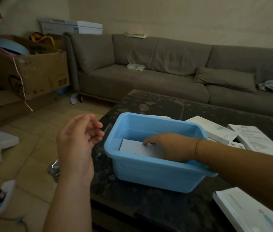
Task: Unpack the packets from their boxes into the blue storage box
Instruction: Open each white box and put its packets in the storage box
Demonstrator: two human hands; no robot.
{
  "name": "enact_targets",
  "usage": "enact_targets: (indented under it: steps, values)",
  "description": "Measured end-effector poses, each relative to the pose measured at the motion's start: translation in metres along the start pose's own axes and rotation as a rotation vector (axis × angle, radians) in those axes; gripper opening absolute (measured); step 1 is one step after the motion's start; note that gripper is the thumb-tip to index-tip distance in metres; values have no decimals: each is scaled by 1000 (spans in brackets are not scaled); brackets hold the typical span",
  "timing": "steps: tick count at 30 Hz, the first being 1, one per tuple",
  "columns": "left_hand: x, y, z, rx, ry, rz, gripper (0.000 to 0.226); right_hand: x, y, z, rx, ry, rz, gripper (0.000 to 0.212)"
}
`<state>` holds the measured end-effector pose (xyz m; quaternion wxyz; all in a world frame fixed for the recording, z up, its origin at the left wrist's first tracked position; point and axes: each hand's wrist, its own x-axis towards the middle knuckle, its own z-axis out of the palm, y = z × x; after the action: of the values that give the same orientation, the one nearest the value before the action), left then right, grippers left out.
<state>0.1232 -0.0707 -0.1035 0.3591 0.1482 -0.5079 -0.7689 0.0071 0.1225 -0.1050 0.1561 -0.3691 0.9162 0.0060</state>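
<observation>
Dark speckled bench: your right hand, fingers flat, pressed the white packet lying lengthwise in the blue plastic storage box.

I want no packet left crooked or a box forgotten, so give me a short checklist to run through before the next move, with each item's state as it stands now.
1. Blue plastic storage box sits flat on the dark speckled table: ok.
2. Flat white packet lies inside the storage box: ok.
3. Right hand has let go of the packet: not ok, its fingers rest on top of it.
4. Left hand is free for the next box: ok, it holds nothing, fingers loosely curled.
5. White cardboard boxes to the right of the storage box are within reach: ok.
6. Those boxes have packets left in them: cannot tell.
</observation>
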Motion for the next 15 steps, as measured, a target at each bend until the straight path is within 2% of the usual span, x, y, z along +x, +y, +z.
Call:
enact_targets:
  steps: [4, 6, 9, 12, 13, 15]
  values:
    - [-1, -1, 2, 3, -17, 66, 27, -2, -2, -1, -10, -1, -4, 61]
    - [-6, 1, 5, 12, -6, 178, 30, -15, -6, -10, -6, 82, -15, 57]
    - [-14, 6, 9, 22, -100, 470, 22, -61, -14, -31, 156, 364, 19, 46]
    - [-28, 6, 17, 8, -288, 729, 16, -131, -9, -22, 385, 775, 5, 28]
    - [-34, 6, 20, 17, -332, 791, 15, -155, -4, -9, 377, 890, 14, 22]
    - [-50, 2, 29, 74, -403, 895, 16, -193, 4, 25, 286, 963, 74, 16]
